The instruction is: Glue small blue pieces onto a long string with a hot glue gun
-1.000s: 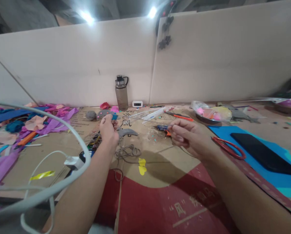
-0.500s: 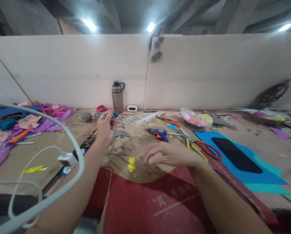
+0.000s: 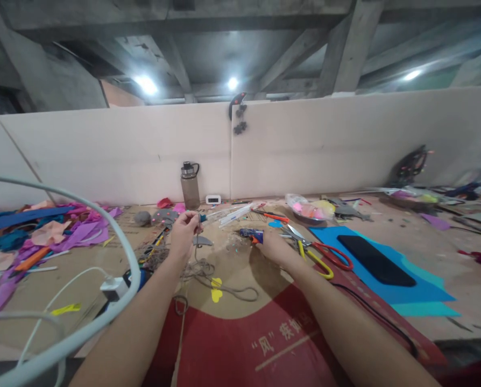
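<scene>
My left hand (image 3: 186, 230) pinches a small dark blue piece (image 3: 202, 217) and a grey-brown string between its fingertips, held above the cardboard. Below it, the slack string (image 3: 202, 267) lies in a loose tangle, and one loop crosses a yellow cut-out (image 3: 216, 294). A grey curved cut-out (image 3: 203, 242) lies just right of that hand. My right hand (image 3: 276, 247) is closed round the handle of a blue hot glue gun (image 3: 251, 234), whose nozzle end points left; the fingers are partly hidden.
Red-handled scissors (image 3: 332, 255) and yellow-handled scissors (image 3: 317, 262) lie right of my right hand. Beyond are a black phone (image 3: 375, 260) on blue sheets (image 3: 422, 287). A bottle (image 3: 190, 188) stands at the back. A white cable (image 3: 123, 242) arcs across the left, near coloured scraps (image 3: 89, 231).
My right hand has moved forward and left from above the cardboard onto the glue gun. My left hand still pinches the blue piece, with string now hanging from it. The camera has tilted up.
</scene>
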A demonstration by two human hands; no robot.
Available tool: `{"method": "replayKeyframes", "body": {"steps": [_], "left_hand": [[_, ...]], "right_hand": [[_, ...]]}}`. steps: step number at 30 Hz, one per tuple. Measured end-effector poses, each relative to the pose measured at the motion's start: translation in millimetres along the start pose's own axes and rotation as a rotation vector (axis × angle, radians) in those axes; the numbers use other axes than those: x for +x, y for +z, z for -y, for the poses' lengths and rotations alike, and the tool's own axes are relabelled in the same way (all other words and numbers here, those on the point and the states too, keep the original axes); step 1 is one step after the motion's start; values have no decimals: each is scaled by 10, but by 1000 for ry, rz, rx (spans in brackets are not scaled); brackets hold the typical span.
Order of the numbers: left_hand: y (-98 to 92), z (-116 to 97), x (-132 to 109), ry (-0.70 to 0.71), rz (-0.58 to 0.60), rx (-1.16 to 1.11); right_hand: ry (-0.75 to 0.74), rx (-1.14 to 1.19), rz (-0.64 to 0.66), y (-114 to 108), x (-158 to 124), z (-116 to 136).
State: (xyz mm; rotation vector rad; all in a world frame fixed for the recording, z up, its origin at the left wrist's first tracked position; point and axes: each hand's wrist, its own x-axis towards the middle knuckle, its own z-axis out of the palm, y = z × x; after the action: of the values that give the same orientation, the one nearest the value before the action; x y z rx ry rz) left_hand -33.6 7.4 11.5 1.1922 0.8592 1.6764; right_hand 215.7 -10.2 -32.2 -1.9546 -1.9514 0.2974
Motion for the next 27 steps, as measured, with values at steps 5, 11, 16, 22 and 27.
{"method": "replayKeyframes", "body": {"steps": [5, 11, 16, 22, 27], "left_hand": [[24, 68, -35, -43, 23, 17], [26, 145, -58, -126, 53, 10], [2, 151, -49, -171, 32, -39], [-21, 149, -28, -177, 6, -21], [11, 107, -61, -183, 19, -76]], "right_hand": [[34, 82, 24, 49, 72, -54], [171, 189, 25, 62, 129, -83], [197, 277, -11, -3, 131, -78], [39, 744, -226, -131, -27, 163], [-281, 984, -147, -213, -313, 442]]}}
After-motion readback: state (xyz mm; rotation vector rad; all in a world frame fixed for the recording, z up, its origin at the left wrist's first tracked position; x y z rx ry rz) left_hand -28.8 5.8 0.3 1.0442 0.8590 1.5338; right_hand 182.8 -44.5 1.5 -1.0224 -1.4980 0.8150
